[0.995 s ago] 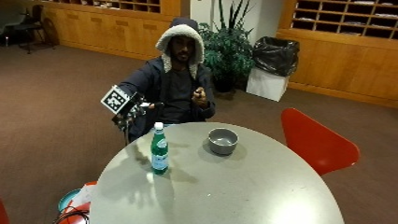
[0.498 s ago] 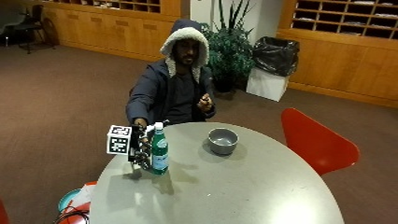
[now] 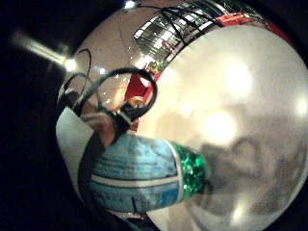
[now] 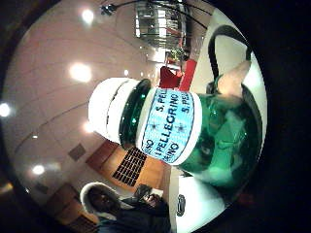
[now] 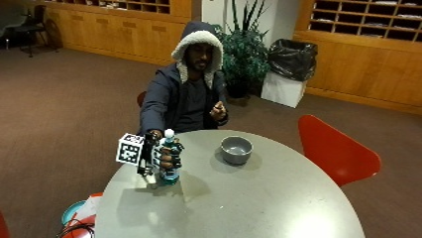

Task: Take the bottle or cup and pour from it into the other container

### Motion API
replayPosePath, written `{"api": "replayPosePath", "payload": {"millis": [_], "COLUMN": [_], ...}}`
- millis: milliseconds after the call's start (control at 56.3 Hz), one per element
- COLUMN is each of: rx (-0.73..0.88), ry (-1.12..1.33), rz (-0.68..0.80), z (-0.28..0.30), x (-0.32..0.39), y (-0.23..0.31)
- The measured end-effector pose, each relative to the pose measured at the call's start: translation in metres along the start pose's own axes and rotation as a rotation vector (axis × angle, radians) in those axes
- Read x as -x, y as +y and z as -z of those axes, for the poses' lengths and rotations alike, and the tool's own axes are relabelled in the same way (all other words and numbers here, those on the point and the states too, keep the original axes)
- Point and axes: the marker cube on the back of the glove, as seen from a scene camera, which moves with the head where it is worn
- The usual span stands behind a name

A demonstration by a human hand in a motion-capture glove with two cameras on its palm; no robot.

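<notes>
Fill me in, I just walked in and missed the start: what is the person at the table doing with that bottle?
A person seated at the round table has wrapped the gloved right hand round a green bottle with a white cap and blue label. The bottle is upright, at or just above the tabletop; I cannot tell whether it has lifted off. A grey bowl sits apart from it on the table, and nothing is being poured. The bare hand is held up near the chest.

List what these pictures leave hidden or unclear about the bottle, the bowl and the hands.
- Bottle: whether its base has left the table; outside view, right hand wraps round it.
- Cap: sealed or loosened, unreadable in the thumb side palm view.
- Bowl: contents too small to tell in the outside view.
- Bare hand: anything it holds, too small.
</notes>
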Motion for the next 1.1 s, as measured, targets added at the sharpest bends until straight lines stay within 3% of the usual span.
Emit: {"api": "replayPosePath", "payload": {"millis": [160, 409, 515, 569, 640, 764, 853, 1102], "rx": [-0.086, -0.092, 0.024, -0.025, 0.096, 0.045, 0.109, 0.302], "ry": [-0.017, -0.042, -0.018, 0.007, 0.100, 0.331, 0.574, 1.004], "rz": [0.027, 0.075, 0.219, 0.223, 0.268, 0.396, 0.335, 0.605], "z": [0.006, 0.020, 0.031, 0.026, 0.026, -0.005, -0.035, -0.106], "x": [0.000, 0.030, 0.059, 0.081, 0.103, 0.144, 0.169, 0.185], "y": [-0.002, 0.003, 0.014, 0.011, 0.024, 0.024, 0.042, 0.068]}}
